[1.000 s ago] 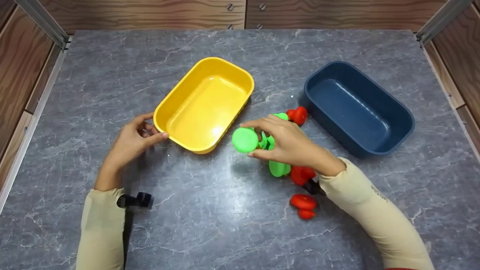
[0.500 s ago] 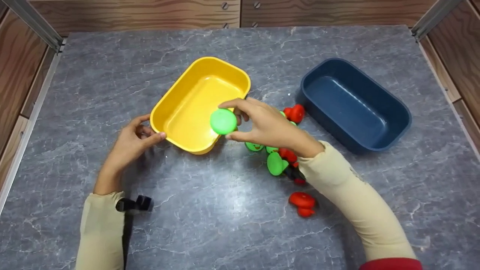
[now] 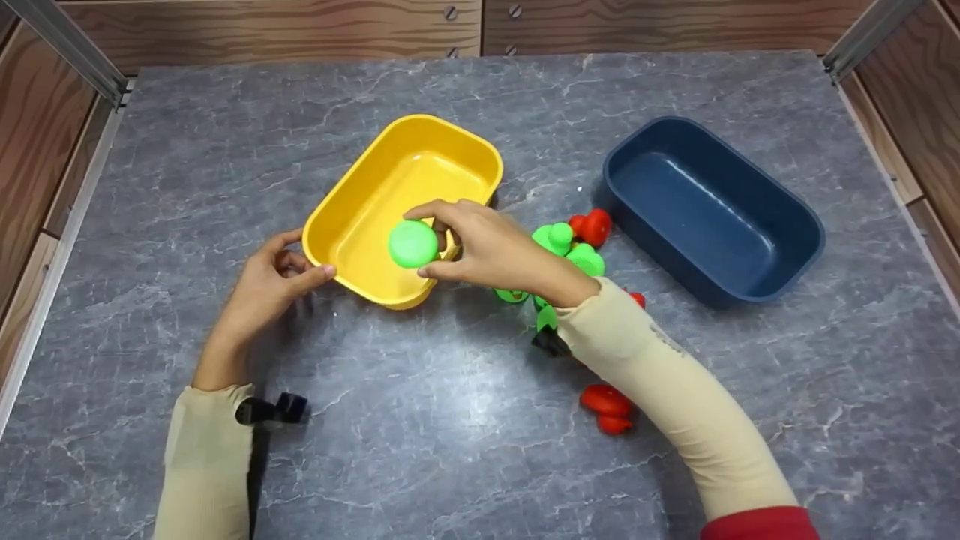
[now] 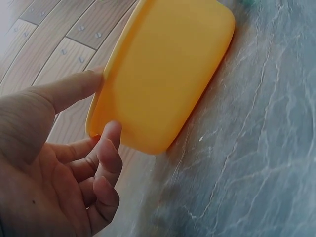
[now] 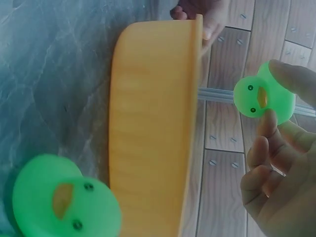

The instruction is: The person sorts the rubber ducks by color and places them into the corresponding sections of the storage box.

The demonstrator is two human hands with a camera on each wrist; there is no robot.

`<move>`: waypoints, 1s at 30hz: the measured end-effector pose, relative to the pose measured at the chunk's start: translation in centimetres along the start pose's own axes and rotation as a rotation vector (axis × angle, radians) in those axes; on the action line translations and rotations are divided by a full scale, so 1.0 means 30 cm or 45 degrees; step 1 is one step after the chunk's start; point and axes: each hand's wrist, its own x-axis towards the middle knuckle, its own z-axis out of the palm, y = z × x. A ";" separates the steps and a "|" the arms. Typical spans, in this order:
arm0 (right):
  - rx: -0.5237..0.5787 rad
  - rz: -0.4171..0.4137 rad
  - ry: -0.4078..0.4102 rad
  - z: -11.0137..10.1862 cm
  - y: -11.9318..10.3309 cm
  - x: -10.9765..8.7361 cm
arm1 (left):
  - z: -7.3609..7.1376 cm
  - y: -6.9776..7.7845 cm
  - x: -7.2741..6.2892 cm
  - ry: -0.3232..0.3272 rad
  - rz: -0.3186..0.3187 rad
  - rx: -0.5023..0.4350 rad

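My right hand [image 3: 491, 247] pinches a green rubber duck [image 3: 413, 244] between thumb and fingers above the near half of the yellow tub [image 3: 358, 169]. In the right wrist view the held duck [image 5: 252, 96] shows its orange beak and dark eyes, beyond the tub's rim. At the tub's near left corner, my left hand [image 3: 262, 289] holds the rim, its thumb on top. The left wrist view shows thumb and fingertips touching the tub [image 4: 163, 69], with the other fingers loosely bent. More green ducks [image 3: 555, 238] lie on the table below my right wrist, partly hidden by it.
A dark blue tub [image 3: 799, 281] stands at the right. Red toys lie by its near left side [image 3: 598, 227], and a red duck-like toy [image 3: 606, 401] lies nearer. Wood-patterned walls [image 3: 270, 30] border the grey marbled table [image 3: 420, 450].
My right hand has carried the green duck leftward from over the pile of toys to above the yellow tub. My left hand stays at the tub's corner.
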 end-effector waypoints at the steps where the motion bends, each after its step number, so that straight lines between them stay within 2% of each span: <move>1: -0.019 0.013 -0.005 0.005 -0.001 0.005 | 0.001 0.002 0.002 0.000 0.003 -0.008; 5: -0.065 0.047 -0.016 0.023 -0.004 0.026 | 0.004 0.004 0.007 0.001 0.010 -0.036; 12: -0.085 0.042 -0.007 0.049 -0.009 0.048 | 0.001 -0.005 0.002 -0.007 -0.009 -0.048; 17: -0.078 0.042 -0.031 0.035 -0.015 0.048 | 0.000 -0.005 0.000 -0.015 0.001 -0.033; 24: 0.011 0.000 -0.031 -0.063 -0.015 -0.018 | 0.004 -0.002 0.003 -0.039 0.019 -0.046; 30: -0.044 -0.047 -0.069 -0.074 0.013 -0.082 | -0.003 -0.006 0.000 -0.033 -0.014 -0.039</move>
